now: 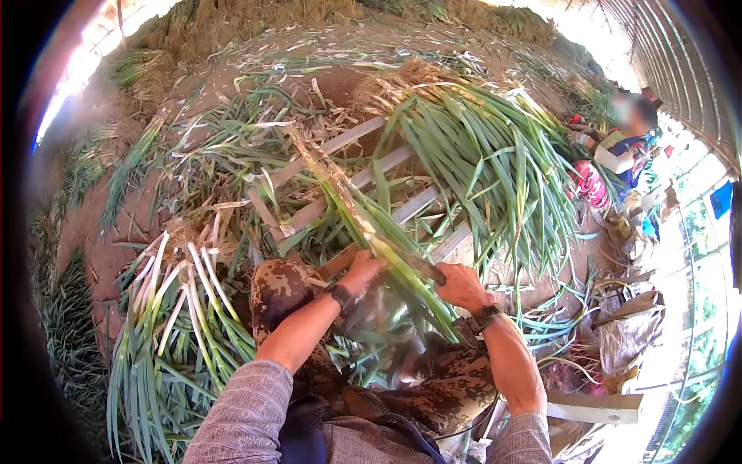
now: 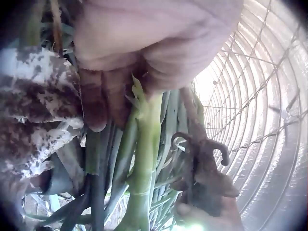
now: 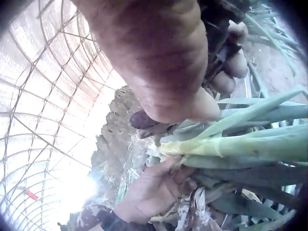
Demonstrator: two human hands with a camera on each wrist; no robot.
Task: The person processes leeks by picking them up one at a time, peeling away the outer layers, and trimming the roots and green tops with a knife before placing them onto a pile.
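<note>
In the head view my left hand point(image 1: 365, 271) grips a long green onion point(image 1: 411, 288), its brown-skinned end pointing up and away. My right hand point(image 1: 464, 286) is beside the stalk, fingers curled round a dark narrow tool point(image 1: 423, 267) that lies along the onion. The left wrist view shows curled, hook-like ends on this dark tool point(image 2: 204, 161), and the pale green stalk point(image 2: 144, 159) under my left fingers. Seen from the right wrist, the stalk point(image 3: 231, 147) runs below my right thumb, with its leaves spreading to the right. The tool's exact kind is hidden.
A large bunch of green onions point(image 1: 479, 155) lies on a slatted wooden rack point(image 1: 413, 207) ahead. Trimmed onions with white stems point(image 1: 202, 274) are piled at the left. Loose leaves point(image 1: 247, 124) cover the ground. Another person point(image 1: 634, 147) sits at the far right.
</note>
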